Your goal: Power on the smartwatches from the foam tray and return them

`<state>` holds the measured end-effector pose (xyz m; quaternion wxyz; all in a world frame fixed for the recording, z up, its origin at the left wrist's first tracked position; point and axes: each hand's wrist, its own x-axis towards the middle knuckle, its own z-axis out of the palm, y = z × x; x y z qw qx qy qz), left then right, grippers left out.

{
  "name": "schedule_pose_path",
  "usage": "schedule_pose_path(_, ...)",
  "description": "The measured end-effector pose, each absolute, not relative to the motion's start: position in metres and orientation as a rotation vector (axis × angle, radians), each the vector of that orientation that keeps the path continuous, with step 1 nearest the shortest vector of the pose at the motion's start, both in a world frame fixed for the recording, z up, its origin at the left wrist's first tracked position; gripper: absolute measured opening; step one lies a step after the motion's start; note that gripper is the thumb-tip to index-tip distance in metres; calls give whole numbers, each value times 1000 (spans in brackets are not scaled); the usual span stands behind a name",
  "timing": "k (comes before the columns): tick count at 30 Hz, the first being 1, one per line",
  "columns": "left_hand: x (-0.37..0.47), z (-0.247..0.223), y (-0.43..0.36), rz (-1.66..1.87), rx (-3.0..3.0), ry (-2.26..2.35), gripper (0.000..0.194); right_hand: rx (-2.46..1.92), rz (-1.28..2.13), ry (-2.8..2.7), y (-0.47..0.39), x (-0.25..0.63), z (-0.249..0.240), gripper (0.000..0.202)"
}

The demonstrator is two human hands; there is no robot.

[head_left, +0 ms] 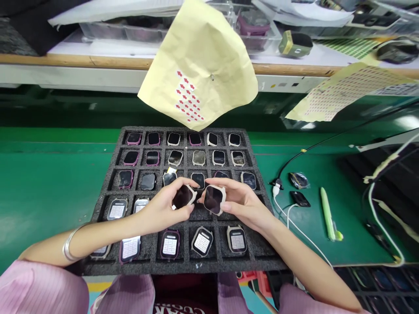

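My left hand (168, 201) is closed on a smartwatch body (183, 197) with a pale frame and a dark screen. A second pale-framed smartwatch body (213, 199), tilted and dark-screened, is gripped between the thumb and fingers of my right hand (244, 201). Both are held close together over a black foam tray (153, 267). Its compartments hold several more strapless watch bodies, some purple-framed, some pale. Screens in the back rows are dark, while in the front rows a watch (202, 241) and its neighbours show a white grid. My hands and forearms cover some compartments.
Right of the tray lie a white cable (306, 235), a small black charger piece (300, 199), a bagged coil (299, 179) and a light green pen (327, 213). Yellow sticker sheets (225, 56) hang from the shelf edge (108, 62) above the green bench (49, 183).
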<state>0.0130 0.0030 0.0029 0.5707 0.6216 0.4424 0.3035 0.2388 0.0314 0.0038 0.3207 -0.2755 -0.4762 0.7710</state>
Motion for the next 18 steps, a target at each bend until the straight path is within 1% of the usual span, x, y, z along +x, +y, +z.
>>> schedule_pose_path(4, 14, 0, 3, 751, 1472, 1011, 41, -658, 2044, -1214, 33, 238, 2, 42)
schedule_pose_path(11, 12, 2, 6, 711, 1638, 1013, 36, -674, 2056, -1186, 35, 239, 0, 40)
schedule_pose_path(16, 8, -2, 4, 760, 1686, 1090, 34, -679, 2066, -1134, 28, 237, 6, 46)
schedule_pose_path(18, 2, -12, 0, 692, 1722, 1119, 32, -693, 2073, -1166, 23, 237, 6, 52)
